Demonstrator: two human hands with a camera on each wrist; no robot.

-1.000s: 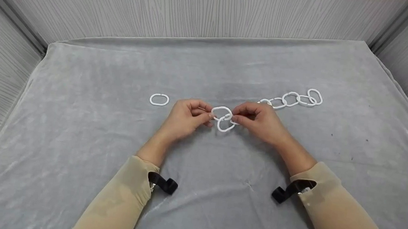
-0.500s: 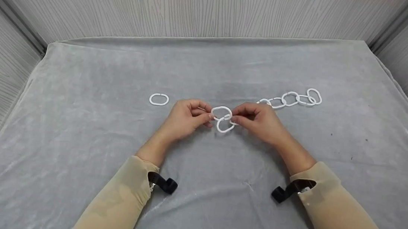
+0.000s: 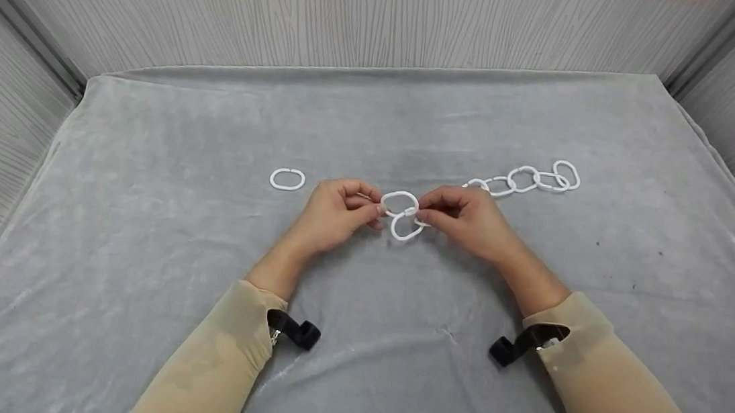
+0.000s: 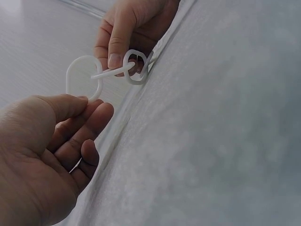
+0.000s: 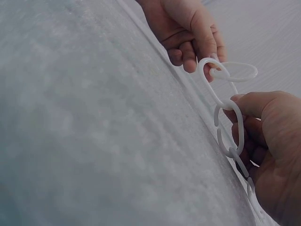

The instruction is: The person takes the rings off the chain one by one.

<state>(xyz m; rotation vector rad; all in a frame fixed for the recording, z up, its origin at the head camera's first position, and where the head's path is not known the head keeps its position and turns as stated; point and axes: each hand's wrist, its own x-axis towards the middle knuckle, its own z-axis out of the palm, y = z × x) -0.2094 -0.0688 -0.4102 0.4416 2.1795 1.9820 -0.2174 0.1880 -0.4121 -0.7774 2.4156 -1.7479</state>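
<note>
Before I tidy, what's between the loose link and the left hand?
In the head view, just bare gray cloth separates the loose link from the left hand.

beige sleeves [image 3: 204, 363] are worn with black wrist mounts [image 3: 293, 331].

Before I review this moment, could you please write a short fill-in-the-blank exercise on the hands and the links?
1. The right hand holds the chain, whose colour is ____.
2. The left hand pinches the end link between fingers and ____.
3. In the head view, the loose link lies to the ____ of both hands.
4. The cloth is coloured ____.

Missing words: white; thumb; left; grey.
</note>
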